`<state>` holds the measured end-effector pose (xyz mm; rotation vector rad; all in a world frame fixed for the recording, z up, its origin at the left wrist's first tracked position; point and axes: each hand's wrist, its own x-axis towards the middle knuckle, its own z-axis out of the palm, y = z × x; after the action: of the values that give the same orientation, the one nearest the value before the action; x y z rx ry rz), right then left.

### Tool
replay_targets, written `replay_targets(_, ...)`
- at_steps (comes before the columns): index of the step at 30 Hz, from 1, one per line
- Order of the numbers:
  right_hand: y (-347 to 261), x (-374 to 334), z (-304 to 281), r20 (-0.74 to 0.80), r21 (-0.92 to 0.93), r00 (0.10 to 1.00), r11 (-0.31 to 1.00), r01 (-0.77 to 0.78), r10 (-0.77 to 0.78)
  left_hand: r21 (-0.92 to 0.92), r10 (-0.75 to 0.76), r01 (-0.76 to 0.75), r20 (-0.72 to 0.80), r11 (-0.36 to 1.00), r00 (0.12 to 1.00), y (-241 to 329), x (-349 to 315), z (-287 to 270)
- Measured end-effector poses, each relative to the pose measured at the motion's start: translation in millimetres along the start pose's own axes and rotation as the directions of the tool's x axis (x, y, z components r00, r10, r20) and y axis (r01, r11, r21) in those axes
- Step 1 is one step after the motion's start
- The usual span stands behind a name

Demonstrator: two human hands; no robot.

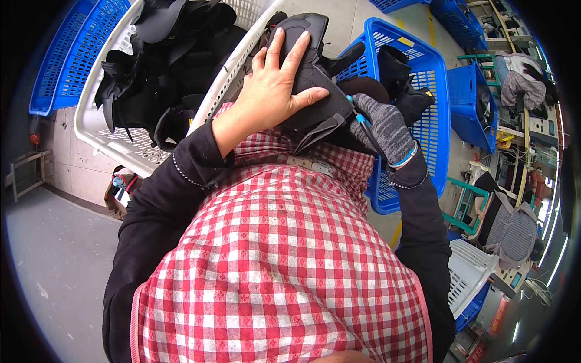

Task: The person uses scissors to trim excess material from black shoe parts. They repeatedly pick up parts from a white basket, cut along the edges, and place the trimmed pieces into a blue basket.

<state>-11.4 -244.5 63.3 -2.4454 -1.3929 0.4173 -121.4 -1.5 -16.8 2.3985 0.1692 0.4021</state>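
Landmark: black shaped piece (311, 78), dark moulded or stitched material, resting against the person's red-checked apron (284, 242) at chest height.
Left hand (275, 85): bare, fingers spread flat, palm pressed on top of the black shaped piece, pinning it.
Right hand (387, 130): in a grey knit glove, closed round a thin blue-handled tool (358, 115); the tip meets the right edge of the black shaped piece.
White basket (115, 142): left of and behind the black shaped piece, holding a heap of similar black pieces (163, 66).
Blue basket (433, 91): just right of the black shaped piece, with a few black pieces inside.
Other blue crates (472, 103): farther right, well apart, by work stations.
Handling judgement: keep the flat palm firm so the piece cannot slide, keep the fingers clear of the tool's tip, and work with short, controlled strokes along the edge.
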Motion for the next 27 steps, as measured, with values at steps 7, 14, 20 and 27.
replay_targets(7,1.4,2.2,-0.5,-0.089,-0.134,0.989,0.985,0.105,-0.117,0.033,0.054,-0.052,-0.066,0.998,0.996,-6.4,-0.9,7.6)
replay_targets(14,2.2,-5.6,43.0,-0.110,0.519,0.994,0.852,0.067,-0.011,-0.021,0.025,-0.026,-0.043,0.999,0.999,-5.8,0.2,-1.2)
replay_targets(20,-7.5,1.5,30.8,0.040,0.967,0.877,0.202,-0.155,0.480,-0.057,0.088,-0.094,-0.108,0.994,0.990,-2.8,-0.6,3.5)
replay_targets(27,-18.1,23.1,33.7,-0.286,0.689,0.931,0.724,0.036,0.226,-0.431,-0.217,0.172,-0.057,0.886,0.974,-16.2,-44.0,-42.5)
